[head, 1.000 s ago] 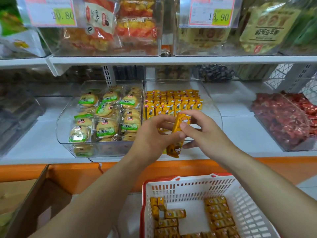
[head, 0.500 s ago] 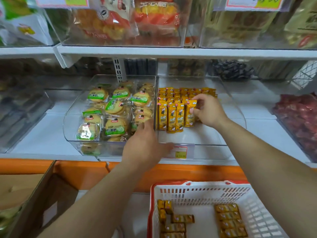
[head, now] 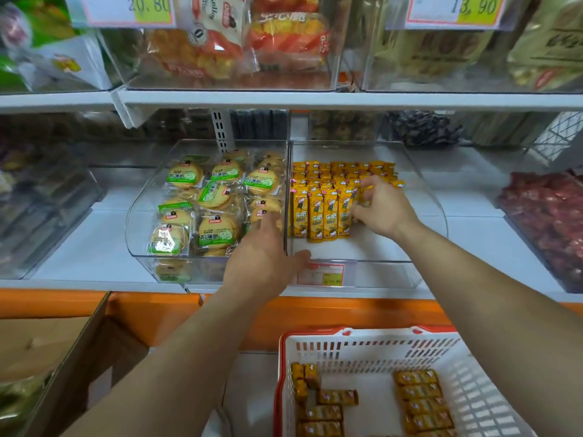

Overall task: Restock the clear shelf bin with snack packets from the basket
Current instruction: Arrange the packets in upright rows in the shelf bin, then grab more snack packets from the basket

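Since the slim yellow foil snack packets (head: 315,216) look light, slick and crushable, a gentle mid-length pinch suits them. Right hand (head: 383,211) pinches one at the front row's right end inside the clear plastic shelf bin (head: 388,273); left hand (head: 263,258) rests, fingers relaxed, on its front-left corner.

Pinching the right end of the front row of upright yellow snack packets (head: 318,216) inside the clear shelf bin (head: 437,212) with the right grip (head: 383,209). Resting the left grip (head: 265,263), fingers straight, against the front edge where this bin is meeting the neighbouring bin (head: 138,216) of round biscuit packs. Showing a price label (head: 325,274) just beside the left thumb. Lying flat in rows below, in the white basket (head: 315,334), further yellow packets (head: 419,402).
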